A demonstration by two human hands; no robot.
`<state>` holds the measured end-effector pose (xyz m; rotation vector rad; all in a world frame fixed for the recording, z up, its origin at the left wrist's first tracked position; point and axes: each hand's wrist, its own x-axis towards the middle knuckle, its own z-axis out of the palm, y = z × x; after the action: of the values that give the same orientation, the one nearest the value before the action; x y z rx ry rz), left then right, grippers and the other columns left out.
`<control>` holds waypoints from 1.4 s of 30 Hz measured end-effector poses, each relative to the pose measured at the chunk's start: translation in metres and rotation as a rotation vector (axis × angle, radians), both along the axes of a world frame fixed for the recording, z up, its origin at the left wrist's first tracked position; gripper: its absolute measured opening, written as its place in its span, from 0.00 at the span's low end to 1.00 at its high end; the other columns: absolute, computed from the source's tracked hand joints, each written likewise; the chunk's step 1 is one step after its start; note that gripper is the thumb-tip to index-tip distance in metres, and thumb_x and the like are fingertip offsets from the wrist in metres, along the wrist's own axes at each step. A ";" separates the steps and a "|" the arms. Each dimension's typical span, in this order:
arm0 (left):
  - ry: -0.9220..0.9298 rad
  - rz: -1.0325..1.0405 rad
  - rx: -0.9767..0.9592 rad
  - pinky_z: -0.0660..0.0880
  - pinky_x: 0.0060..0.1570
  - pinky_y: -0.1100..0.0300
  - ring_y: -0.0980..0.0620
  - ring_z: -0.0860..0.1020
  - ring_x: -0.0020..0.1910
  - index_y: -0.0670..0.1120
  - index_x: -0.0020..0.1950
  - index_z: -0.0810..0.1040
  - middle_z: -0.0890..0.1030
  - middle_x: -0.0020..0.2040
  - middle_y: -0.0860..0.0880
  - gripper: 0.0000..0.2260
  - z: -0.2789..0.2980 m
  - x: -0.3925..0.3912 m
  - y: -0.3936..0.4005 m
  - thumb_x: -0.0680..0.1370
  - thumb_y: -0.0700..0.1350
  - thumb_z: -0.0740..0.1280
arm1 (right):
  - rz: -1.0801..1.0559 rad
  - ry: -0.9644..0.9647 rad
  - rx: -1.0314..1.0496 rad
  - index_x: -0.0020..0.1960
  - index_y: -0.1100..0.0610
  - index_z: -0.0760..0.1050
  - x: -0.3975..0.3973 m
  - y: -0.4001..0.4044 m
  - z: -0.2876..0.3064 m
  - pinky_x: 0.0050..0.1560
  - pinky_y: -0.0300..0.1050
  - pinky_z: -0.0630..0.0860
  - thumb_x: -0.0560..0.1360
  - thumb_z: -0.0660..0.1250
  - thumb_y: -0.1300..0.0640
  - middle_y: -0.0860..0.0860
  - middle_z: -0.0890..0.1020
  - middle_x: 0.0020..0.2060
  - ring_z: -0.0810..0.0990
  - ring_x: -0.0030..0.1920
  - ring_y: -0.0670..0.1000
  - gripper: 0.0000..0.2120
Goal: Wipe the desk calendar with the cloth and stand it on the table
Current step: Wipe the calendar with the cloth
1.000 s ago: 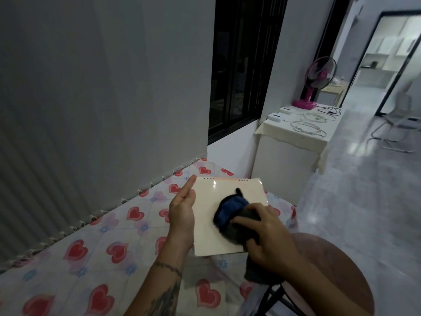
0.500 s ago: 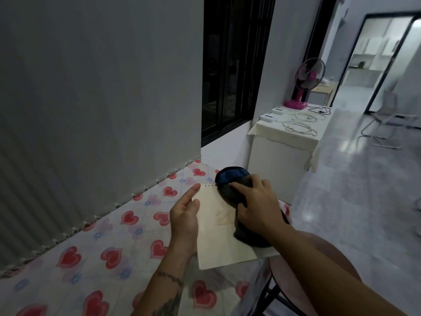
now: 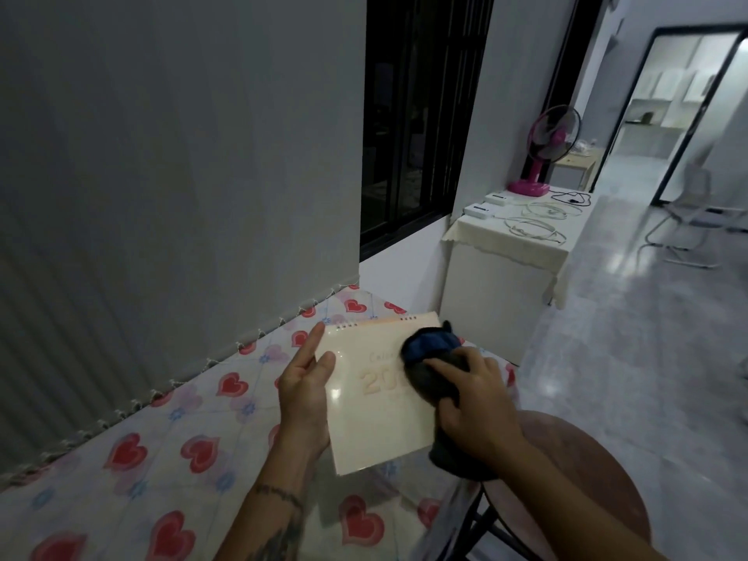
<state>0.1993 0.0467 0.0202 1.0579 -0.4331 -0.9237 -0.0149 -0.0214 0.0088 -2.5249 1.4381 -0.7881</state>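
Glossy cream calendar [image 3: 376,402] gripped at 9 o'clock by left hand [image 3: 304,402]; soft dark cloth [image 3: 431,366] pressed on it under right hand [image 3: 477,402], fingers clamped.

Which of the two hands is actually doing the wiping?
The right hand: it presses the dark cloth onto the calendar. The left hand only grips the calendar's left edge.
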 end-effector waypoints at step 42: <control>0.157 -0.077 0.036 0.81 0.56 0.41 0.42 0.80 0.61 0.61 0.50 0.87 0.79 0.67 0.47 0.19 -0.007 -0.017 -0.043 0.82 0.41 0.61 | 0.296 0.113 0.043 0.65 0.41 0.72 0.020 0.024 0.008 0.55 0.50 0.73 0.68 0.62 0.53 0.47 0.69 0.64 0.66 0.58 0.51 0.26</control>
<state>0.1825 0.0042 0.0136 0.9991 -0.3296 -1.0781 0.0055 0.0025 0.0167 -2.6981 1.0580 -0.5671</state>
